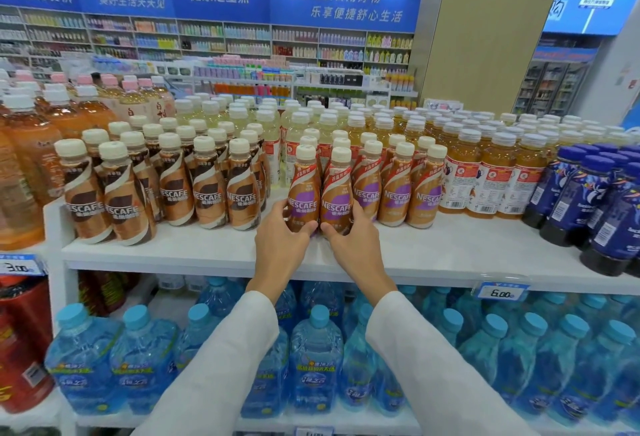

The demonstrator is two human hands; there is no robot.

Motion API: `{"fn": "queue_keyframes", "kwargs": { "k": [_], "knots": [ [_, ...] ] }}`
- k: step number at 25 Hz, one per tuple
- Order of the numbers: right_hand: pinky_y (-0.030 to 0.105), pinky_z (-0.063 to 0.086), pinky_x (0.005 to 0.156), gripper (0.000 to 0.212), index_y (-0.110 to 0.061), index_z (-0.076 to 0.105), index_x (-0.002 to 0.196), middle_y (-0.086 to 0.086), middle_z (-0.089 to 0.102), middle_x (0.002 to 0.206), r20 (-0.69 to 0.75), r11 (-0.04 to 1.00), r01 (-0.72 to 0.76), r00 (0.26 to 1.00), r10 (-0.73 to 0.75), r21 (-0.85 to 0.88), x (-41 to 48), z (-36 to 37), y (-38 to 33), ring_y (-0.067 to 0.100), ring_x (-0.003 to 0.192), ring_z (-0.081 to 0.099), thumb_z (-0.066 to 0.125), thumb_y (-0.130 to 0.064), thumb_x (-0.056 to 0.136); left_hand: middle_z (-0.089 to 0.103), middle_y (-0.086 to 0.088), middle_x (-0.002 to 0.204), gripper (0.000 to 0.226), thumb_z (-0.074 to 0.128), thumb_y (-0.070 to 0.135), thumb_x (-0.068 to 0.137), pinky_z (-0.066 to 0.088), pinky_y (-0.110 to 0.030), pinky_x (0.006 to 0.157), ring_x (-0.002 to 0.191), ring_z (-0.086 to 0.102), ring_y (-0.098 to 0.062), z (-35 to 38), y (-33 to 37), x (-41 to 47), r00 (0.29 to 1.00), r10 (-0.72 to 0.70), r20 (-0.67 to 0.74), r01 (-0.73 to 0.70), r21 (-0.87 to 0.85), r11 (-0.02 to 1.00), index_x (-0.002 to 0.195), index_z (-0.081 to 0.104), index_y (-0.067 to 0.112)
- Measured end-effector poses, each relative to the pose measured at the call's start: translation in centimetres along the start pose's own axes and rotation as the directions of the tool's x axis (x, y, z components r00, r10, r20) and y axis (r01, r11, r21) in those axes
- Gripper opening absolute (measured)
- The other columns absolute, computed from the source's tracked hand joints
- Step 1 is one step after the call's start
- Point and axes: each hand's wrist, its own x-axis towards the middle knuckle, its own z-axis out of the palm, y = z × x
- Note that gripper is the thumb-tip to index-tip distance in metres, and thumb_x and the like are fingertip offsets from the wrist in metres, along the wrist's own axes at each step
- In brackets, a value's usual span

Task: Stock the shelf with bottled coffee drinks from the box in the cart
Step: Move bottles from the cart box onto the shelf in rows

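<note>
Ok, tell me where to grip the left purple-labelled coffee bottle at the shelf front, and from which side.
Grip the left purple-labelled plastic coffee bottle round its wide lower body, from the front-left. It stands upright, its twin bottle crowds its right side and rows stand behind; the left hand wraps there.

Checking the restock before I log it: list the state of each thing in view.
Left hand, grips the left purple-label bottle.
Right hand, grips the right purple-label bottle.
Both held bottles, upright, capped, side by side at the shelf front.
Brown-label coffee bottles, upright, capped, in rows.
Water bottles, upright, capped, one level down.
</note>
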Motion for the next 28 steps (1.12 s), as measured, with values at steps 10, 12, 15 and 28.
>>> {"fn": "queue_keyframes", "kwargs": {
  "k": [10,12,15,28],
  "knots": [
    [0.044,0.044,0.113,0.077,-0.018,0.027,0.159,0.003,0.049,0.153,0.022,0.995,-0.033,0.999,0.035,-0.096,0.3,0.3,0.3,0.025,0.137,0.050,0.067,-0.037,0.096,0.066,-0.003,0.134,0.071,0.082,0.042,0.085,0.053,-0.033,0.097,0.119,0.063,-0.019,-0.2,0.0,-0.2,1.000,0.022,-0.001,-0.022,0.025,0.999,0.145,0.052,0.021],
    [0.044,0.044,0.113,0.078,-0.018,0.026,0.159,0.003,0.049,0.153,0.020,0.995,-0.035,0.999,0.037,-0.096,0.4,0.3,0.4,0.025,0.137,0.050,0.067,-0.037,0.096,0.066,-0.003,0.134,0.070,0.082,0.041,0.085,0.054,-0.036,0.099,0.119,0.063,-0.019,-0.2,0.1,-0.1,1.000,0.022,-0.003,-0.022,0.023,0.999,0.145,0.052,0.020],
    [0.044,0.044,0.113,0.079,-0.019,0.025,0.159,0.003,0.048,0.154,0.021,0.995,-0.042,0.999,0.044,-0.092,0.4,0.3,0.5,0.025,0.138,0.049,0.067,-0.038,0.096,0.066,-0.003,0.133,0.068,0.081,0.041,0.086,0.054,-0.041,0.101,0.120,0.062,-0.020,-0.1,0.1,-0.2,1.000,0.026,-0.001,-0.026,0.032,0.999,0.144,0.052,0.020],
    [0.033,0.038,0.115,0.055,-0.021,0.044,0.149,-0.007,0.049,0.150,0.084,1.000,0.019,0.996,-0.018,-0.012,-7.2,-4.7,1.7,0.012,0.136,0.046,0.062,-0.036,0.099,0.056,0.001,0.147,0.065,0.069,0.042,0.095,0.046,-0.037,0.108,0.131,0.054,-0.017,-2.8,0.2,-6.5,0.999,-0.038,0.013,0.037,0.055,0.998,0.152,0.044,0.022]
  ]
}}
